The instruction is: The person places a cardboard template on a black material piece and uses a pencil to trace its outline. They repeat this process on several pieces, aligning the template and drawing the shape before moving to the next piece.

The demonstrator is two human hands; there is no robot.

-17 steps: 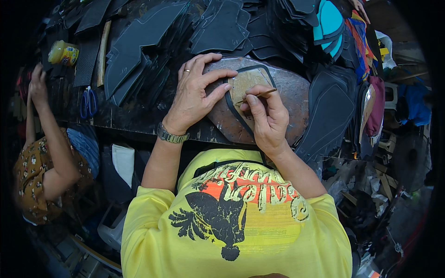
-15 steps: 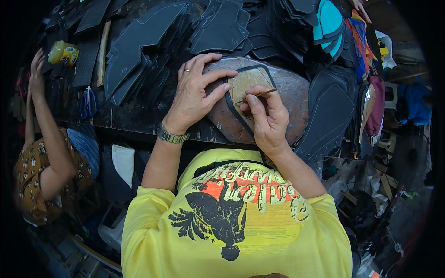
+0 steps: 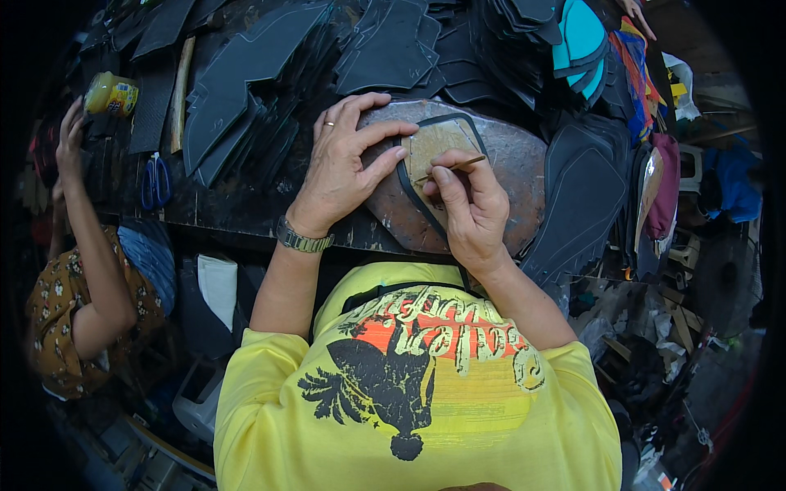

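While the left hand (image 3: 344, 168) is pressing down on the rounded grey stone slab (image 3: 508, 164), its fingers (image 3: 385, 159) are spreading out, and the forefinger tip is holding the near edge of a tan leather piece (image 3: 434, 143) that is lying flat on the middle of the slab. A dark strip (image 3: 409, 192) is running around the rim of that tan piece, curving down its left side toward the person. The right hand (image 3: 471, 209) is resting on the slab just right of the tan piece, with its thumb and forefinger pinching a thin wooden stick (image 3: 458, 166); the stick's tip is touching the tan surface. A ring is showing on the left hand and a metal wristwatch (image 3: 303, 239) is sitting on the left wrist, just off the slab's left edge.

Beyond the slab, stacks of black cut shoe pieces (image 3: 246, 74) are covering the dark desk (image 3: 213, 209), and a turquoise piece (image 3: 577, 37) is lying among them, up and to the right of the slab. Blue-handled scissors (image 3: 155, 182) are lying well to the left of the slab, with a yellow jar (image 3: 112, 94) farther off the same way. Another person in a patterned brown top (image 3: 57, 319) is sitting far left of the slab, one arm raised.
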